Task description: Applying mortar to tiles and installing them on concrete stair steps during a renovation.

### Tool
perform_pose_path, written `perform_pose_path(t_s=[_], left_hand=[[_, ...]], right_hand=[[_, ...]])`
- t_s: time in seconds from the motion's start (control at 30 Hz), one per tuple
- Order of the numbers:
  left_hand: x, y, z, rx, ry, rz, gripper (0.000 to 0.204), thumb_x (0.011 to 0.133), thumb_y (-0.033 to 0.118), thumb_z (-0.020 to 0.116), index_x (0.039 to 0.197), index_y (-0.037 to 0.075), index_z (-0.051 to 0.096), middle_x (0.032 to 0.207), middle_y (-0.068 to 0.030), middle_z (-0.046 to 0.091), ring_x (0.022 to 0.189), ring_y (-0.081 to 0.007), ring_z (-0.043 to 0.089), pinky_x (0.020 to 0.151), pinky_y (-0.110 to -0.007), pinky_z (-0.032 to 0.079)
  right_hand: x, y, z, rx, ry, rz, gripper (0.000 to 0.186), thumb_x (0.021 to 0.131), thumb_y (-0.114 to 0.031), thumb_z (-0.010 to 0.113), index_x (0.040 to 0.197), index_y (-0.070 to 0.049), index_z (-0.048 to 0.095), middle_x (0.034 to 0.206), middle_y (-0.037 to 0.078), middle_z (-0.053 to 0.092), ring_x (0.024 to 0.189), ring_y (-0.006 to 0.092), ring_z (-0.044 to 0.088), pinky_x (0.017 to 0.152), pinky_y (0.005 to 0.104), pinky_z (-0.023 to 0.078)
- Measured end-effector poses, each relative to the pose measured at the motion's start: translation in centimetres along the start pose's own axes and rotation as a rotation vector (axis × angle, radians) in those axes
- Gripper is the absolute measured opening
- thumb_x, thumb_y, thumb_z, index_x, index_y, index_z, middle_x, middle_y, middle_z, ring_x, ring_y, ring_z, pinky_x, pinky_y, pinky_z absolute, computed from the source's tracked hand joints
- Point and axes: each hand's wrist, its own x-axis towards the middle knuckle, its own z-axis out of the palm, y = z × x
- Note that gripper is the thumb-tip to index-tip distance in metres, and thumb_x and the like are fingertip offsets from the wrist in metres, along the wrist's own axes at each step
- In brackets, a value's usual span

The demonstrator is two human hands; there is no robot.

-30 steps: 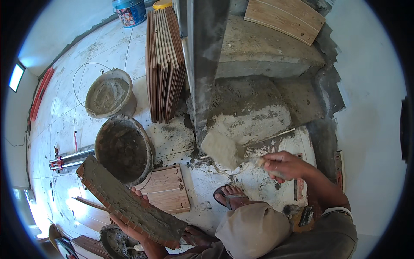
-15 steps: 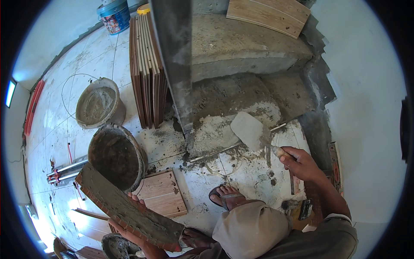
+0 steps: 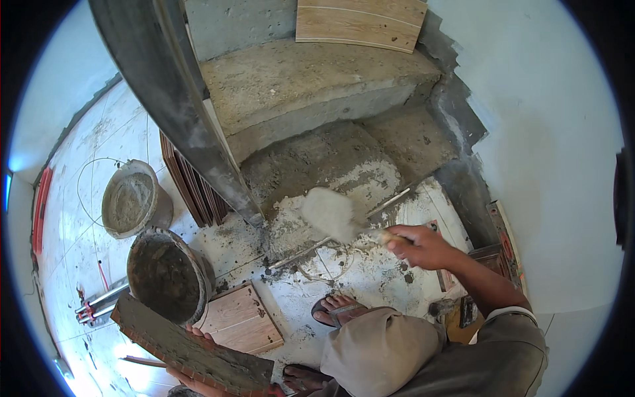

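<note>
My right hand (image 3: 417, 247) grips the wooden handle of a trowel (image 3: 329, 213). Its pale blade, blurred by motion, is over the whitish powder (image 3: 291, 221) scattered on the low grey step. At the lower left, my left hand (image 3: 188, 380) holds a long tile piece (image 3: 192, 349) from beneath and along its edges, fingertips showing at the far edge. Wet grey mortar coats the tile's upturned face. Just beyond that tile stands a bucket (image 3: 169, 278) of dark mortar. A thin strip (image 3: 340, 228) lies along the powder's near edge.
A second bucket (image 3: 135, 200) holds lighter mix. Stacked planks (image 3: 188, 185) lean beside a dark upright post (image 3: 192, 119). A wood-look tile (image 3: 241, 317) lies by my feet, another (image 3: 360, 23) on the upper concrete step (image 3: 317, 69). A level (image 3: 506, 245) rests near the right wall.
The view has shifted, so the steps and post sit further left and the buckets lower. The trowel has swung slightly left over the powder. Both hands keep their hold.
</note>
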Motion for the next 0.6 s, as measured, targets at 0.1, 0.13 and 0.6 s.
perform_pose_path(t_s=[0.1,0.13,0.6], left_hand=[[0.4,-0.1,0.0,0.032,0.028,0.018,0.098,0.098,0.077,0.048,0.167,0.010,0.033,0.160,-0.0289,0.046,0.144,-0.0540,0.048,0.125,-0.065,0.034],[0.5,-0.2,-0.1,0.046,0.076,0.029,0.098,0.098,0.078,0.047,0.168,0.012,0.032,0.160,-0.0284,0.046,0.145,-0.0530,0.047,0.126,-0.065,0.034],[-0.5,1.1,1.5,0.161,0.035,0.312,0.093,0.106,0.073,0.039,0.166,0.001,0.030,0.161,-0.0318,0.042,0.146,-0.0457,0.046,0.121,-0.061,0.041]], right_hand=[[-1.5,3.1,-3.7,0.069,0.166,0.103,0.044,0.107,-0.040,0.066,0.135,-0.006,0.068,0.085,0.003,0.066,0.065,0.0080,0.058,0.056,0.0277,0.050],[-2.0,4.0,-4.9,0.075,0.219,0.140,0.042,0.108,-0.039,0.065,0.134,-0.006,0.068,0.082,0.003,0.065,0.065,0.0074,0.057,0.055,0.0278,0.049],[0.5,-2.5,-1.2,-0.144,-0.053,-0.382,0.056,0.088,-0.031,0.082,0.132,0.003,0.072,0.106,0.013,0.077,0.083,0.0183,0.073,0.075,0.0333,0.059]])
